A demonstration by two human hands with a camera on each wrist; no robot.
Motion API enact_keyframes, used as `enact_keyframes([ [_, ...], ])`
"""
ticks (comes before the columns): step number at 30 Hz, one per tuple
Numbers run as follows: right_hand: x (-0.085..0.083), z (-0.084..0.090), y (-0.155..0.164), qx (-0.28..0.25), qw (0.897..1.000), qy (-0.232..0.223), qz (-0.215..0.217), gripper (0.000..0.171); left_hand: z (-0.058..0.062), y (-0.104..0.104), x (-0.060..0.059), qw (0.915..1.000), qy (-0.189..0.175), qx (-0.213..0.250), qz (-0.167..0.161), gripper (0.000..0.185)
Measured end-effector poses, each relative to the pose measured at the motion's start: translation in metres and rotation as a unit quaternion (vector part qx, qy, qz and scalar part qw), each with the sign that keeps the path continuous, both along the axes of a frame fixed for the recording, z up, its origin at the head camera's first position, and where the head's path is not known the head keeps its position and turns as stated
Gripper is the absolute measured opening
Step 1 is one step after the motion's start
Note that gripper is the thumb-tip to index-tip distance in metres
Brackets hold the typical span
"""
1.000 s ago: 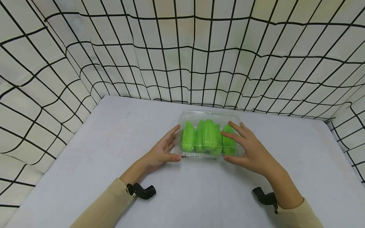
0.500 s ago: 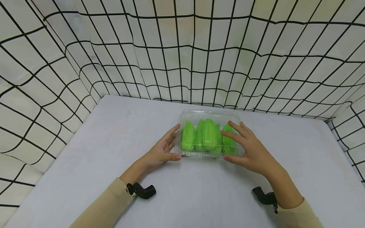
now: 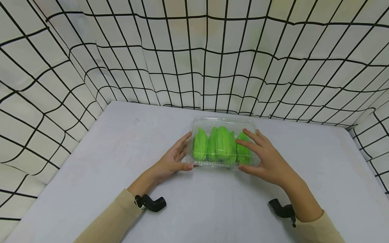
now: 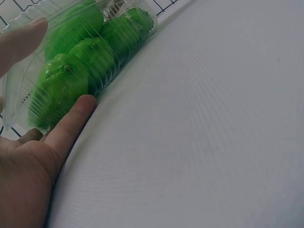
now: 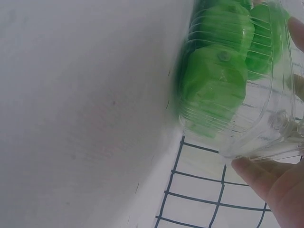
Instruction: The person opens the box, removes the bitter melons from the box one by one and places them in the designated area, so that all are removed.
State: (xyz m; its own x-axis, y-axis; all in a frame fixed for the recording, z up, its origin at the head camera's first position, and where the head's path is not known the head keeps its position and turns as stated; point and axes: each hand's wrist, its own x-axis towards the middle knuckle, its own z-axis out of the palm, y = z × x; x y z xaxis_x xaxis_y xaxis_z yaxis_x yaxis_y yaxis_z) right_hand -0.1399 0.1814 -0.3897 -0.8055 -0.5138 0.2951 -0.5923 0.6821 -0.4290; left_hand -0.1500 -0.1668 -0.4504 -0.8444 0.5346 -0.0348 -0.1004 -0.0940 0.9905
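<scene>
Clear plastic clamshell box (image 3: 223, 143) sits on the pale grey table (image 3: 106, 162), a little past the middle and toward the far edge, lid closed over a row of bright green ribbed vegetables (image 3: 220, 145) lying side by side. Left hand (image 3: 171, 160) at the box's left end: fingers nearly straight along the side wall, thumb stretched along the near bottom corner; the left wrist view shows the thumb (image 4: 71, 121) touching the base of the box (image 4: 71, 71) where it meets the table, and a blurred fingertip against the upper wall. Right hand (image 3: 265, 158) at the right end: fingers spread and laid over the lid's right portion, thumb at the near right corner; in the right wrist view a fingertip (image 5: 259, 178) presses the clear shell (image 5: 247, 114) from the side. So the two hands stand apart, one at each end, bracketing the box with flat fingers rather than curling round it. Whether the box is lifted off the table cannot be told; in the head view it appears to rest on it. Each forearm wears a beige sleeve (image 3: 109, 221) and carries a small black camera mount (image 3: 150, 203) at the wrist. Around the table on three sides hangs a white cloth with a black grid (image 3: 194, 60), its folds coming down right behind the box's far edge; the grid shows through under the box in the right wrist view. A faint mark (image 3: 136, 120) lies on the table to the far left, well apart from the hands.
</scene>
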Motion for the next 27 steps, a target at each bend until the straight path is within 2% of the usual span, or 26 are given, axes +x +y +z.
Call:
enact_keyframes([
  [13,-0.0001,-0.0010,0.0003,-0.001,1.000,0.002,0.002,0.076,0.0012,0.0002,0.0008,1.0000,-0.008,-0.004,0.004,0.107],
  [27,-0.0007,-0.0014,-0.0004,0.002,1.000,-0.002,-0.001,0.077,0.0000,-0.0003,-0.0007,1.0000,0.001,0.001,0.003,0.106],
])
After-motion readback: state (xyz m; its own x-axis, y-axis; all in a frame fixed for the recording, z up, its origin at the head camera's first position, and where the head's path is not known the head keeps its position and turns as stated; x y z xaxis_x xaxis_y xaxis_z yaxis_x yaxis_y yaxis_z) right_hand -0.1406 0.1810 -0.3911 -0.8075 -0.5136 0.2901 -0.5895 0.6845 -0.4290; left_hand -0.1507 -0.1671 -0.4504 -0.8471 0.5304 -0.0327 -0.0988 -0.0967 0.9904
